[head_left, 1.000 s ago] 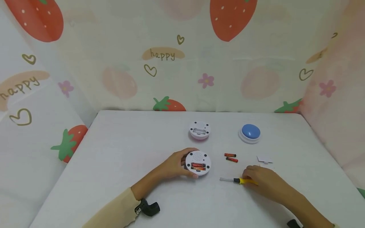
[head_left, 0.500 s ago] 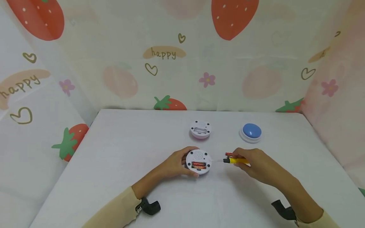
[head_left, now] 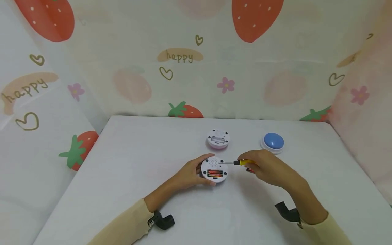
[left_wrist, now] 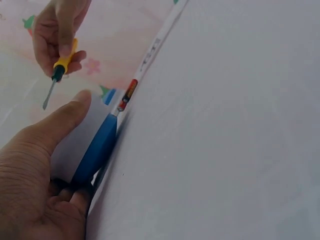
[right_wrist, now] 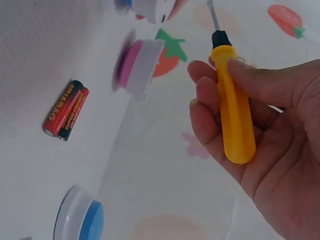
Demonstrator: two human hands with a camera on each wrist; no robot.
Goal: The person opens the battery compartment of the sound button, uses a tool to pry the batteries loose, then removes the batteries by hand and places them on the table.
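The screwdriver (right_wrist: 235, 110) is grasped by its yellow handle in the right hand (head_left: 272, 166), the fingers being curled round one side and the thumb pressed along the other. By the left hand (head_left: 191, 173) the round device (head_left: 211, 160) is gripped at its edge, between thumb and fingers, with its perforated white face turned up. In the head view the screwdriver's tip is seen over that face; in the left wrist view it is shown apart from the device. Two red batteries (head_left: 215, 174) are held side by side in the uncovered compartment (head_left: 215, 169), which is hidden from the left wrist view, where the device's blue dome (left_wrist: 97, 150) is revealed underneath. The loose batteries (right_wrist: 57, 112), mostly covered by the right hand in the head view, are shown whole in the right wrist view, lying together on the white table (head_left: 153, 143). Farther back, the second device (head_left: 218, 144) is turned face up, its compartment uncovered; its pink dome (right_wrist: 130, 65) is displayed best in the right wrist view. To its right, the blue-topped button (head_left: 274, 140) is set upright.
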